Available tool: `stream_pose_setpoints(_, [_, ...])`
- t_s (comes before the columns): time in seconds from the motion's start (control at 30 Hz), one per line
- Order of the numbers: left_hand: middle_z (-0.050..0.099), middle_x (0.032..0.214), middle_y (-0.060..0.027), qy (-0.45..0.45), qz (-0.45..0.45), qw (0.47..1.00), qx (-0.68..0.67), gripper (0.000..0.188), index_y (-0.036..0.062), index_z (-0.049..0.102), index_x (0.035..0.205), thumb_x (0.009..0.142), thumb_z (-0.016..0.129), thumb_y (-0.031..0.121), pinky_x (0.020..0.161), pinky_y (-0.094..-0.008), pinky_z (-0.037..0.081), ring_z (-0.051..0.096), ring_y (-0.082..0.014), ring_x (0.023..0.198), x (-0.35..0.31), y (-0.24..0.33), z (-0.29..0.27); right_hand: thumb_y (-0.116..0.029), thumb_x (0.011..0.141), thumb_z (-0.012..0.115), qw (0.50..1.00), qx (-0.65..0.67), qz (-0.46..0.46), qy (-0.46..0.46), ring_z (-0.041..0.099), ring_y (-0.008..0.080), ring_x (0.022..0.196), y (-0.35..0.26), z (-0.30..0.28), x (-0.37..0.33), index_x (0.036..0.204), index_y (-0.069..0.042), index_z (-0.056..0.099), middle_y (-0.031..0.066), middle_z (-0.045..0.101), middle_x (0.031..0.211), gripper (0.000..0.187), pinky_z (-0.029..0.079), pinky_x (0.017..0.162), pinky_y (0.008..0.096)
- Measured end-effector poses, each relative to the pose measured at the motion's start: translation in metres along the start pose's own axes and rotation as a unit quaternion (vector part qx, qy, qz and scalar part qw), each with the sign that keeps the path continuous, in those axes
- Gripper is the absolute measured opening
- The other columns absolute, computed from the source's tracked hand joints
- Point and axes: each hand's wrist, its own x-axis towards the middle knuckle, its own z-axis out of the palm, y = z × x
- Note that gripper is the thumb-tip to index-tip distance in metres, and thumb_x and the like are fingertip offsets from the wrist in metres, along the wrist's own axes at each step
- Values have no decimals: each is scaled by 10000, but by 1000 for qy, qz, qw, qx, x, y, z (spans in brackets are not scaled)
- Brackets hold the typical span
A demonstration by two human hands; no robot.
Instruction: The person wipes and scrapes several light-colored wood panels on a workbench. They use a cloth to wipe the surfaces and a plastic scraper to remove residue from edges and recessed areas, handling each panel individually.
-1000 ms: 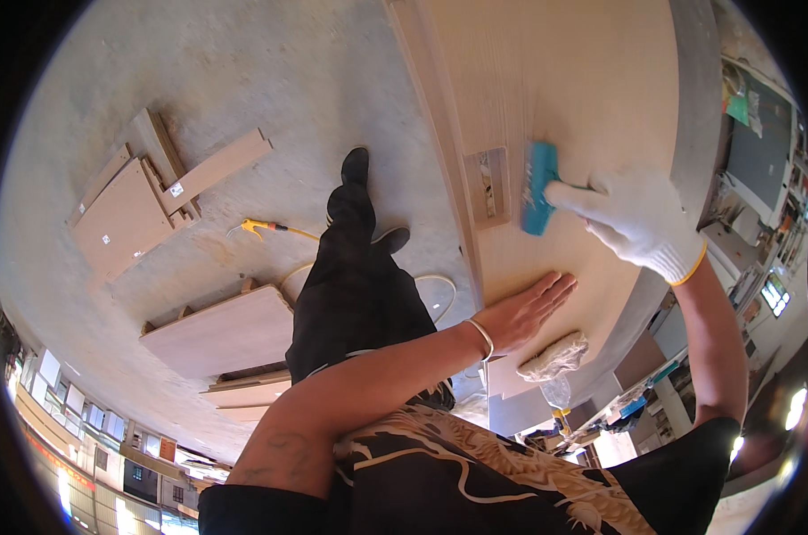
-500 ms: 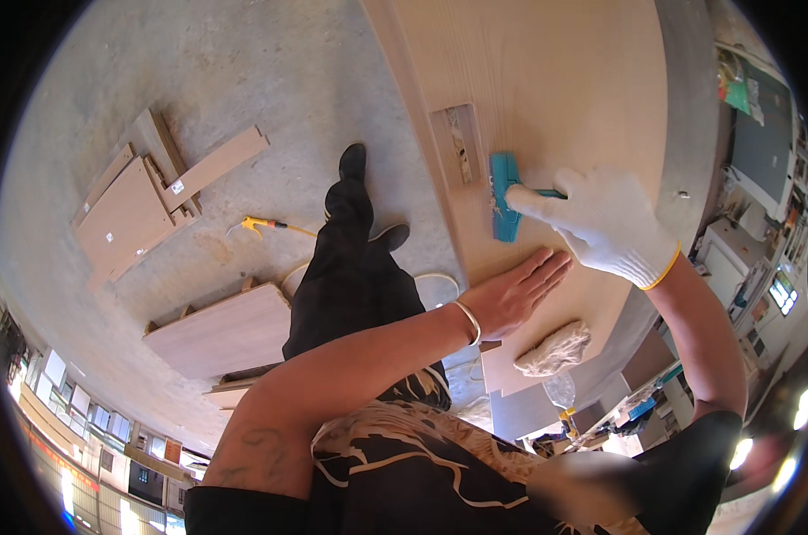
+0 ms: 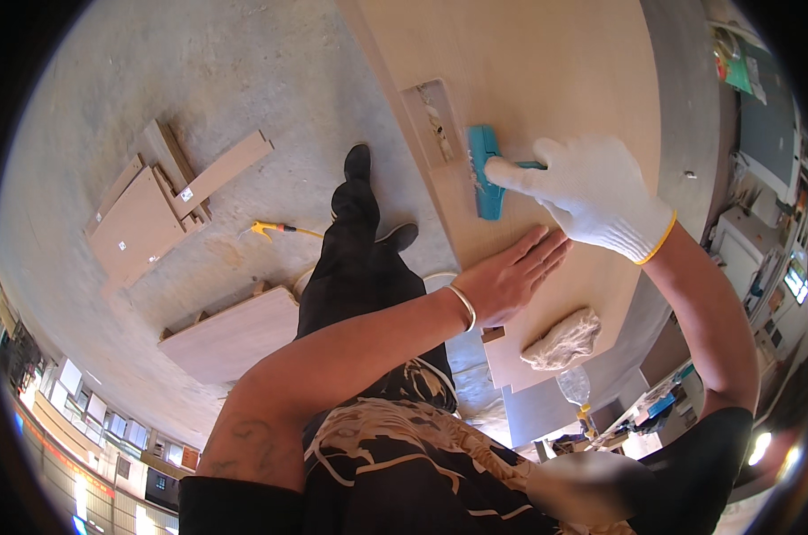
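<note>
My right hand (image 3: 595,194), in a white knitted glove with a yellow cuff edge, grips a teal T-shaped scraper (image 3: 486,172). The wide head of this tool rests on a large wood-grain board (image 3: 555,71), and pale bits cling to its left edge. Bare and with a bracelet at the wrist, my left hand (image 3: 511,275) lies with fingers stretched out on the board, just nearer than the scraper. A rectangular recess (image 3: 429,123) with a rough slot is cut near the board's left edge. Nearer to me a crumpled beige cloth (image 3: 562,340) sits on the board's end.
Loose cut panels (image 3: 145,227) are piled on the concrete floor at the left, with a yellow air blow gun (image 3: 263,230) and its hose beside them. Another panel (image 3: 234,339) lies nearer. A clear plastic bottle (image 3: 573,385) is by the board's near end. Cluttered benches line the right.
The scraper and my right hand have shifted slightly left and away. My left hand stays flat on the board. The whole view has turned a little.
</note>
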Motion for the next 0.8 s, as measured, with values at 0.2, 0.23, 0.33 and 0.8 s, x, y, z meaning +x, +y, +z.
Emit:
stream_pose_setpoints(0.2, [426,1700,-162,4,-7,1000,-14,704,-36,503,1580,970,555,312,1352,-542,183,344,-341,1597,0,0,0,-130,884,706,1000,-1,-6,-14,635,320,653,-2,0,-4,1341,-358,637,85,566,788,515,493,548,459])
stream_pose_setpoints(0.23, [419,1703,-168,-2,-3,1000,-14,694,-37,500,1582,980,540,307,1354,-542,181,328,-347,1603,0,0,1,-137,884,709,1000,2,-4,-14,636,320,658,-3,-1,-4,1341,-358,637,85,571,792,513,496,554,463])
stream_pose_setpoints(0.33, [427,1695,-175,0,-1,1000,-17,684,-37,500,1581,990,526,306,1357,-545,177,322,-352,1606,0,0,2,-148,887,713,999,5,6,-33,641,319,672,-5,-2,-4,1347,-364,636,82,582,805,513,502,567,465])
stream_pose_setpoints(0.8, [396,1723,-149,4,-5,1000,-9,692,-21,504,1587,993,549,331,1353,-531,157,292,-327,1626,-1,0,3,-60,791,743,998,-11,-56,-1,590,302,753,17,-1,0,1312,-373,684,44,533,823,611,481,676,441])
